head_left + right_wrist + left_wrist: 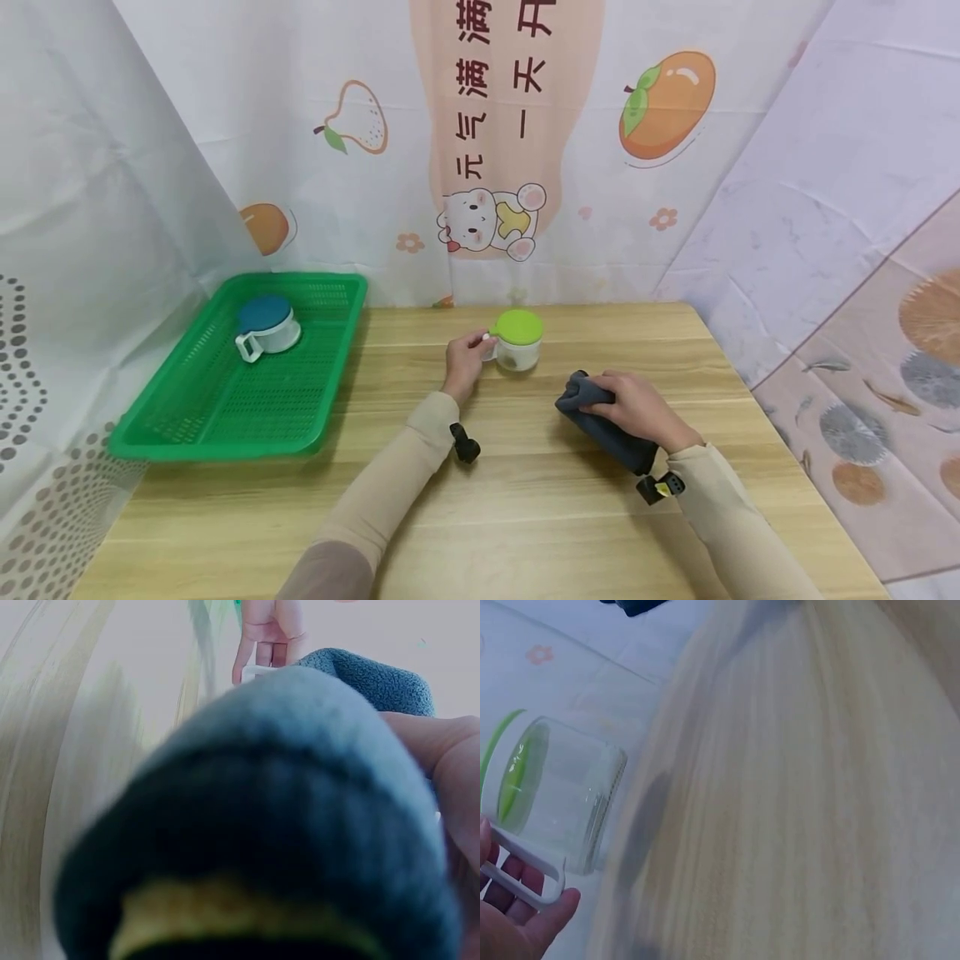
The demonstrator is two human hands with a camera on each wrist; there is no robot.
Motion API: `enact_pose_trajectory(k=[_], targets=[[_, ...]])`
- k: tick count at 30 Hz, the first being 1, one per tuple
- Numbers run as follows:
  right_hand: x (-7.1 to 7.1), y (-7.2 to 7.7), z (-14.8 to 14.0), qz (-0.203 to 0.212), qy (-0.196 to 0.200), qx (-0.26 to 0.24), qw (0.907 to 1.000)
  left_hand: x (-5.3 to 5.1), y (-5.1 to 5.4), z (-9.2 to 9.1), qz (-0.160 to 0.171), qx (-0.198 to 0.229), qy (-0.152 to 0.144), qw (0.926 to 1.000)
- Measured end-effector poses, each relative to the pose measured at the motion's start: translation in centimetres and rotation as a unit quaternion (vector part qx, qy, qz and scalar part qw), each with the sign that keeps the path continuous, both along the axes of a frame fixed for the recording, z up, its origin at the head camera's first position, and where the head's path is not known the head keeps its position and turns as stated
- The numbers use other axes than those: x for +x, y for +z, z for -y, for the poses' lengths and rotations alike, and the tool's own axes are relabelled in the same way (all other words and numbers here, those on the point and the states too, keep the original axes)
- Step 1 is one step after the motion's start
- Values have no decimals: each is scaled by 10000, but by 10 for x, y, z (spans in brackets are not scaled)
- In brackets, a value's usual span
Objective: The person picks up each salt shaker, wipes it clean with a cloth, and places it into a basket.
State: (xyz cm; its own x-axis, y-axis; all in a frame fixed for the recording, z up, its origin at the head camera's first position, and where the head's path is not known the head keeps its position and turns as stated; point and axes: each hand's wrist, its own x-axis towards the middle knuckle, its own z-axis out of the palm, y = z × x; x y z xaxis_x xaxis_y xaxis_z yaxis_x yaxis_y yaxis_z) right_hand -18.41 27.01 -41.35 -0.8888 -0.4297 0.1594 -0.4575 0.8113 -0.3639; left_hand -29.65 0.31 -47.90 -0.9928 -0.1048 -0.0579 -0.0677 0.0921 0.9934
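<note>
My left hand [467, 360] holds the white handle of a clear glass seasoning jar [517, 357] with a lime-green lid. Seen from the left wrist, the fingers curl round the handle [526, 874] and the see-through jar body [574, 799] lies sideways in the picture. Whether its base touches the table is unclear. To the right of the jar, my right hand [633, 407] grips a bunched dark grey cloth [611, 433]. Up close in the right wrist view, the cloth [270, 787] hides most of the right fingers.
On the left of the wooden table [525, 525] stands a green plastic basket [322, 417] with mesh walls. Inside it sits a similar white-handled jar with a blue lid [264, 313]. A printed curtain [360, 192] hangs behind the table's back edge.
</note>
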Motion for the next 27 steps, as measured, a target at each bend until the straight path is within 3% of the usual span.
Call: enact_pose_trajectory(k=[15,27], targets=[[-2,-1,5,45,-47,-46,10000,21,15,13,52,217,80,9997],[-1,-2,12,-163,-61,-168,9997,40,24,20,-39,49,255,9997]])
